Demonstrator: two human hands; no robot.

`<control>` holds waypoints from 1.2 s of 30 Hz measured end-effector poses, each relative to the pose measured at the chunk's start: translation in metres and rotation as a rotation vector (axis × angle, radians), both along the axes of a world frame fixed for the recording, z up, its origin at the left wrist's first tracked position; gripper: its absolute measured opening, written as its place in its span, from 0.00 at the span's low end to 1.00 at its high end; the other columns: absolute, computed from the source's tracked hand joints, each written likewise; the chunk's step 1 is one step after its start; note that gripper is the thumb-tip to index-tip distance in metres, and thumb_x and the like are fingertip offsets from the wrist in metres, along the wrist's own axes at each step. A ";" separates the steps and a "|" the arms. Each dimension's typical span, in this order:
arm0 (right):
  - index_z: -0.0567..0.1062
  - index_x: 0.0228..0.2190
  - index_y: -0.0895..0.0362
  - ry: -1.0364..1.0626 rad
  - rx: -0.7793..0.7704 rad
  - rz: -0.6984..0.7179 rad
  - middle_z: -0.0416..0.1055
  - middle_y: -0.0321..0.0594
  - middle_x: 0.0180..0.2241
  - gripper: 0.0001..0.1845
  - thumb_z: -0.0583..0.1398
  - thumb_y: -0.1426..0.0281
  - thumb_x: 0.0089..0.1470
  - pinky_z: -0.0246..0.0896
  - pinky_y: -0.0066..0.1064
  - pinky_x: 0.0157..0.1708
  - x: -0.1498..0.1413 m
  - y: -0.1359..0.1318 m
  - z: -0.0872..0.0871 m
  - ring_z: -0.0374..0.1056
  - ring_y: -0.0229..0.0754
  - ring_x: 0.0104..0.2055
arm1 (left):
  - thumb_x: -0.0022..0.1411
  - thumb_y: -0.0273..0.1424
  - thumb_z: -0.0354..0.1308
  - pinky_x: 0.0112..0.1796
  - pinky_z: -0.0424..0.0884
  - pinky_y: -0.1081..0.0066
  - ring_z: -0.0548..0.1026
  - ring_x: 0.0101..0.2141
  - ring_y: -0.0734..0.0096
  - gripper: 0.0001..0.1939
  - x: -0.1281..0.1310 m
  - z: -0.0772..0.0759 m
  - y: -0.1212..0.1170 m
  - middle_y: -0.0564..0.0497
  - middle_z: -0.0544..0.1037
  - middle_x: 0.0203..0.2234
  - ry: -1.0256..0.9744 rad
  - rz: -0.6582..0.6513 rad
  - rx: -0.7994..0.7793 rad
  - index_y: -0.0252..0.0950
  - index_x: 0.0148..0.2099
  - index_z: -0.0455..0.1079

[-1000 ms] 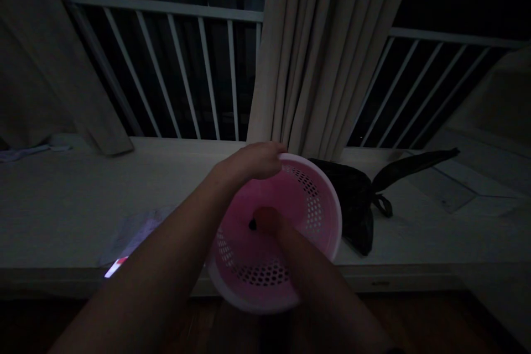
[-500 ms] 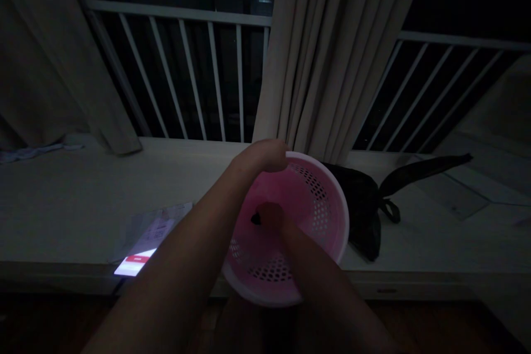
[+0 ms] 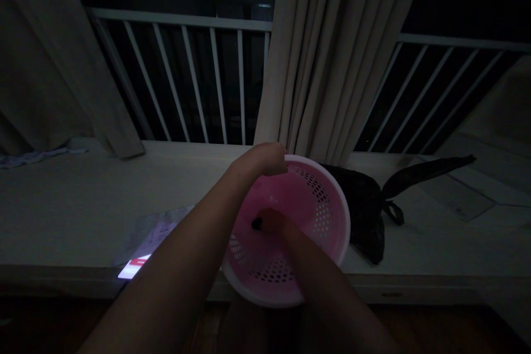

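My left hand [image 3: 269,159] pinches the rim of the pink basket [image 3: 344,218] by the white ledge [image 3: 166,177], which could tip if that hand slips, while my right hand [image 3: 271,219] is inside by a small black thing [image 3: 257,224], its grip too dark to tell.

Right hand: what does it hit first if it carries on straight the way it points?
The right hand has a small dark thing at its fingertips, held or just touching, I can't tell. Past that, probably the inside of the pink basket; depth is unclear.
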State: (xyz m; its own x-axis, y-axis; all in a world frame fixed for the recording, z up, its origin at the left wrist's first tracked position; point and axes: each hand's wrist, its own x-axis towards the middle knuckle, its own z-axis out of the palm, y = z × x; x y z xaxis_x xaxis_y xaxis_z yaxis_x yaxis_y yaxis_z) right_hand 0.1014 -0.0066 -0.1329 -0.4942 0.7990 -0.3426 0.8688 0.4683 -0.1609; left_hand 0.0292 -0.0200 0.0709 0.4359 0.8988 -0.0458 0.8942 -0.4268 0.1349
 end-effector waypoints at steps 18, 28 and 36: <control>0.66 0.45 0.65 0.246 0.005 -0.052 0.62 0.46 0.44 0.23 0.50 0.60 0.56 0.57 0.36 0.50 0.003 -0.002 -0.036 0.60 0.36 0.48 | 0.50 0.36 0.53 0.30 0.65 0.70 0.72 0.30 0.65 0.16 0.012 0.000 -0.005 0.45 0.76 0.29 -0.027 -0.002 0.038 0.35 0.39 0.74; 0.64 0.47 0.64 0.339 -0.032 -0.115 0.61 0.46 0.46 0.23 0.49 0.60 0.57 0.55 0.38 0.51 0.002 -0.007 -0.034 0.59 0.37 0.49 | 0.49 0.35 0.53 0.25 0.61 0.72 0.71 0.26 0.68 0.17 0.006 -0.003 -0.013 0.45 0.75 0.28 -0.084 0.117 -0.120 0.30 0.39 0.73; 0.65 0.45 0.65 0.357 -0.112 -0.071 0.62 0.45 0.44 0.22 0.51 0.61 0.56 0.58 0.35 0.49 0.003 -0.001 -0.030 0.60 0.36 0.47 | 0.53 0.37 0.50 0.25 0.61 0.72 0.71 0.27 0.67 0.19 0.003 0.000 -0.016 0.44 0.75 0.31 -0.052 0.073 -0.112 0.30 0.41 0.72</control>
State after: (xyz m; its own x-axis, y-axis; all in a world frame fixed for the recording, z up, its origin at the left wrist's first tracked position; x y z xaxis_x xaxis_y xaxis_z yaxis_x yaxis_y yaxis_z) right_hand 0.1041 -0.0077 -0.1627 -0.5428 0.8031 -0.2458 0.7785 0.3713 -0.5060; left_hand 0.0318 -0.0356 0.0704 0.3744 0.9186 -0.1267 0.9128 -0.3410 0.2249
